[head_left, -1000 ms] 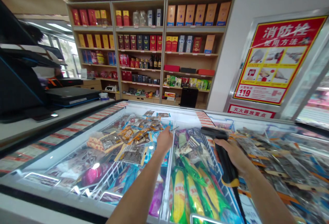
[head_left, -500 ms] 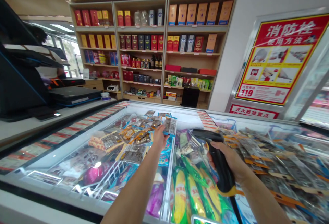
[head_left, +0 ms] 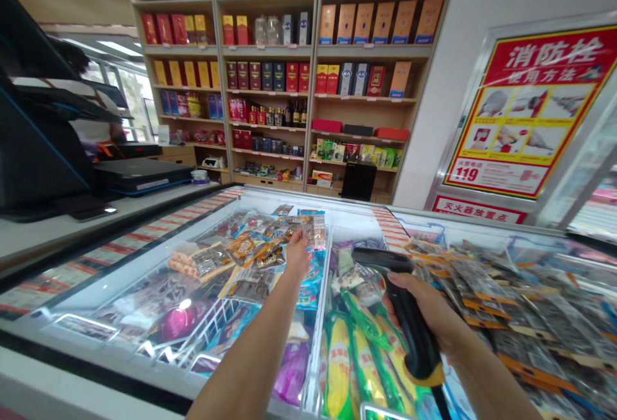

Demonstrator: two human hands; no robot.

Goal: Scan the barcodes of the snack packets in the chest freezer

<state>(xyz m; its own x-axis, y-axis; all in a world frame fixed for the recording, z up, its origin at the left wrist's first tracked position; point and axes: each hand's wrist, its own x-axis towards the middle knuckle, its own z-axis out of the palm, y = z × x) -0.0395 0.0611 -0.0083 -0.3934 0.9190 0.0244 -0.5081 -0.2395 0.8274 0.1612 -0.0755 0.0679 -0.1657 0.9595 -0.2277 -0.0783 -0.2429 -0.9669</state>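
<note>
My left hand (head_left: 297,256) reaches over the chest freezer, its fingers closed on the edge of a clear-fronted snack packet (head_left: 315,229) with a printed label. My right hand (head_left: 434,307) is wrapped round the grip of a black and yellow barcode scanner (head_left: 409,323). The scanner's head points left, toward the packet, and a gap separates the two. Beneath my left hand lie blue packets (head_left: 311,285) and a heap of brown and orange snack packets (head_left: 248,246). Below the scanner are wrapped corn cobs (head_left: 339,365) in green and yellow.
A white wire divider (head_left: 315,349) splits the freezer. Many flat packets (head_left: 501,291) fill its right side. At left, a counter carries a dark checkout machine (head_left: 38,143), with a person behind it. Shelves of boxes (head_left: 265,77) stand at the back.
The packet in my left hand has shifted slightly left and up. My right hand has brought the scanner a little to the left. Both grips stay the same.
</note>
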